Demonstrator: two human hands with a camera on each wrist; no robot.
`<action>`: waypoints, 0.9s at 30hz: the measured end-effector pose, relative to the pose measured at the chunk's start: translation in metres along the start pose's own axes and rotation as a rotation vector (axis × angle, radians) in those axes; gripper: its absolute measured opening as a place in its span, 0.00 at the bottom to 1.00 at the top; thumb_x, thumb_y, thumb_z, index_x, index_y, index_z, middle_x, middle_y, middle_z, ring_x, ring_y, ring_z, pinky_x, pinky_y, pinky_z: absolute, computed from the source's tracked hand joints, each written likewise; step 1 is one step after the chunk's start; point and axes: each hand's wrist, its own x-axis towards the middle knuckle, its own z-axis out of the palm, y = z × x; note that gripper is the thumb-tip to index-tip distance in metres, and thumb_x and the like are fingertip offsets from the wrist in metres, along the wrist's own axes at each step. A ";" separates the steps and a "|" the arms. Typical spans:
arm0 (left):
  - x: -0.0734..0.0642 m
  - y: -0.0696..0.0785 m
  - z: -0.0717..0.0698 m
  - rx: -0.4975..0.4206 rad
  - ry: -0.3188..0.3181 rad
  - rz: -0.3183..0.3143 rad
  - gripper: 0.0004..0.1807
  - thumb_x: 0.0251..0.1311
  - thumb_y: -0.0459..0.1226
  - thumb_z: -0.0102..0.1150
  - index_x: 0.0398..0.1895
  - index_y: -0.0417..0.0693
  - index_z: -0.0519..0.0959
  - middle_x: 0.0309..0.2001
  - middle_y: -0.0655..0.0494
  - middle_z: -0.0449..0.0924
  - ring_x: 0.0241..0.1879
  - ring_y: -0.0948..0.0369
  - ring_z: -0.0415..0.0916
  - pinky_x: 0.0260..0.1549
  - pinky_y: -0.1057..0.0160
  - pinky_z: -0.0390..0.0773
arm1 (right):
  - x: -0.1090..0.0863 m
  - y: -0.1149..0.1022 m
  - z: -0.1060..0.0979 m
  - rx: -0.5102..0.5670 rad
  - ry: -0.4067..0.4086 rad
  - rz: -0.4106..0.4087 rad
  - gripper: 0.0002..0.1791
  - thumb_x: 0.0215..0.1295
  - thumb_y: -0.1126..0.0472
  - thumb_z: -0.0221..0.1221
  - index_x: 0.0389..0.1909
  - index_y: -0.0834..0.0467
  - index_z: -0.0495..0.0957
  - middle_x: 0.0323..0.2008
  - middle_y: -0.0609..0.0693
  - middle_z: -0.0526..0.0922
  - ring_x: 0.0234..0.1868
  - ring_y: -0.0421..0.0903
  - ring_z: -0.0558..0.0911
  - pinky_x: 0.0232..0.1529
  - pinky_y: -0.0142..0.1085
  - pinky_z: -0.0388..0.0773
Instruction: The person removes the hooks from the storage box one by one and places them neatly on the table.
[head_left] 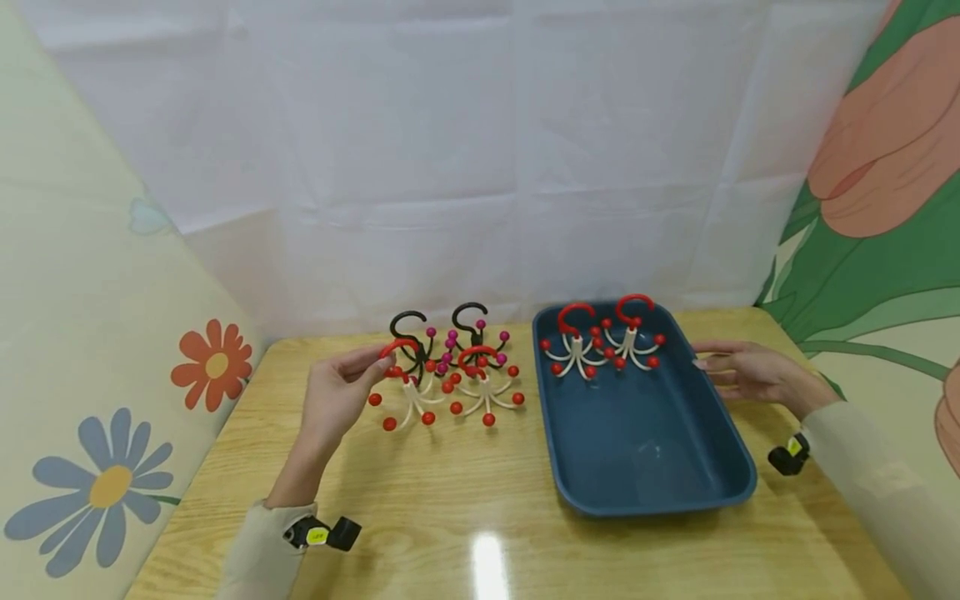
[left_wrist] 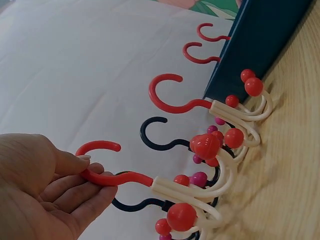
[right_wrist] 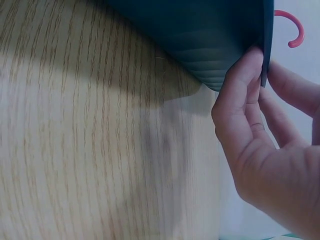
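Note:
My left hand (head_left: 334, 398) pinches the red hook of a white claw hanger (left_wrist: 172, 189), whose curved prongs end in red balls. In the head view its prongs hang close over the table, in front of a black claw hanger (head_left: 408, 317) with magenta balls. Just right of it stands another white claw hanger (head_left: 486, 390) with a red hook, overlapping a second black claw hanger (head_left: 477, 340). At the far right, my right hand (head_left: 753, 375) grips the rim of a dark blue tray (head_left: 645, 450), thumb and fingers on either side of the edge (right_wrist: 267, 45).
Two white claw hangers with red hooks, one on the left (head_left: 577, 350) and one on the right (head_left: 631, 337), stand at the tray's far end. A white cloth (head_left: 397, 167) hangs behind the wooden table (head_left: 420, 517). Flower-patterned walls (head_left: 90, 333) flank both sides.

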 end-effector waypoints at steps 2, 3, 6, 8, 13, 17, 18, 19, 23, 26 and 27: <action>0.001 -0.004 0.002 0.003 0.001 -0.016 0.22 0.73 0.48 0.65 0.63 0.47 0.85 0.55 0.44 0.89 0.46 0.73 0.86 0.32 0.70 0.79 | 0.000 0.000 0.001 0.005 -0.002 -0.001 0.41 0.81 0.55 0.57 0.85 0.57 0.49 0.47 0.33 0.86 0.50 0.35 0.86 0.52 0.37 0.86; 0.001 -0.006 0.002 0.004 0.002 -0.020 0.22 0.73 0.48 0.65 0.63 0.48 0.85 0.56 0.45 0.89 0.46 0.72 0.86 0.34 0.69 0.80 | 0.000 0.000 0.001 0.004 -0.004 -0.002 0.41 0.81 0.55 0.57 0.85 0.57 0.49 0.47 0.33 0.86 0.50 0.35 0.86 0.52 0.37 0.86; 0.000 -0.009 0.005 0.006 0.007 -0.019 0.22 0.73 0.48 0.65 0.63 0.47 0.85 0.56 0.44 0.89 0.44 0.74 0.86 0.34 0.68 0.83 | 0.000 0.000 0.001 0.008 -0.007 -0.005 0.41 0.81 0.55 0.57 0.85 0.57 0.49 0.47 0.33 0.86 0.50 0.35 0.86 0.53 0.37 0.86; 0.000 -0.010 0.006 0.001 0.009 -0.013 0.21 0.73 0.47 0.65 0.62 0.47 0.85 0.55 0.43 0.89 0.41 0.76 0.85 0.30 0.69 0.81 | 0.000 0.000 0.001 0.010 -0.009 -0.006 0.41 0.81 0.55 0.57 0.86 0.57 0.48 0.47 0.32 0.86 0.50 0.35 0.86 0.53 0.37 0.86; 0.001 -0.013 0.008 0.011 -0.013 -0.002 0.21 0.73 0.45 0.65 0.63 0.46 0.85 0.55 0.42 0.89 0.39 0.78 0.85 0.27 0.69 0.78 | 0.001 0.000 0.001 0.012 -0.007 -0.001 0.41 0.81 0.55 0.57 0.86 0.57 0.48 0.47 0.32 0.86 0.50 0.35 0.86 0.53 0.37 0.85; 0.002 -0.014 0.008 0.032 -0.037 0.015 0.21 0.74 0.45 0.64 0.63 0.46 0.84 0.56 0.42 0.89 0.39 0.79 0.83 0.28 0.68 0.80 | 0.001 0.001 -0.001 0.012 -0.007 -0.002 0.40 0.81 0.55 0.57 0.85 0.56 0.49 0.47 0.33 0.86 0.50 0.35 0.86 0.53 0.37 0.85; 0.002 -0.015 0.007 0.039 -0.040 0.022 0.20 0.74 0.45 0.63 0.63 0.46 0.84 0.56 0.43 0.88 0.40 0.79 0.83 0.30 0.67 0.81 | 0.002 0.001 -0.001 0.013 -0.005 -0.001 0.40 0.81 0.55 0.57 0.85 0.56 0.50 0.47 0.33 0.87 0.50 0.35 0.86 0.53 0.37 0.86; 0.003 -0.015 0.007 0.043 -0.043 0.029 0.20 0.74 0.44 0.63 0.63 0.45 0.84 0.56 0.42 0.88 0.40 0.79 0.83 0.30 0.67 0.82 | 0.002 0.001 -0.002 0.013 -0.005 -0.001 0.40 0.81 0.55 0.57 0.85 0.55 0.50 0.47 0.33 0.87 0.50 0.35 0.86 0.53 0.37 0.85; 0.004 -0.017 0.008 0.065 -0.048 0.046 0.20 0.75 0.43 0.63 0.64 0.45 0.84 0.56 0.42 0.89 0.43 0.74 0.85 0.30 0.67 0.82 | 0.001 0.001 -0.001 0.016 0.003 0.002 0.37 0.80 0.56 0.58 0.84 0.53 0.55 0.47 0.33 0.87 0.50 0.36 0.86 0.52 0.37 0.85; 0.005 -0.019 0.008 0.075 -0.046 0.047 0.20 0.75 0.43 0.62 0.64 0.45 0.84 0.55 0.42 0.89 0.47 0.65 0.88 0.30 0.67 0.83 | 0.001 0.000 -0.001 0.013 0.007 0.004 0.36 0.80 0.55 0.58 0.83 0.52 0.57 0.47 0.33 0.87 0.50 0.36 0.86 0.52 0.37 0.85; 0.005 -0.019 0.008 0.077 -0.046 0.049 0.20 0.75 0.43 0.62 0.64 0.45 0.84 0.55 0.42 0.89 0.49 0.61 0.89 0.31 0.66 0.83 | 0.001 0.000 0.000 0.013 0.008 0.004 0.36 0.80 0.55 0.59 0.83 0.53 0.57 0.47 0.33 0.87 0.50 0.36 0.86 0.52 0.37 0.85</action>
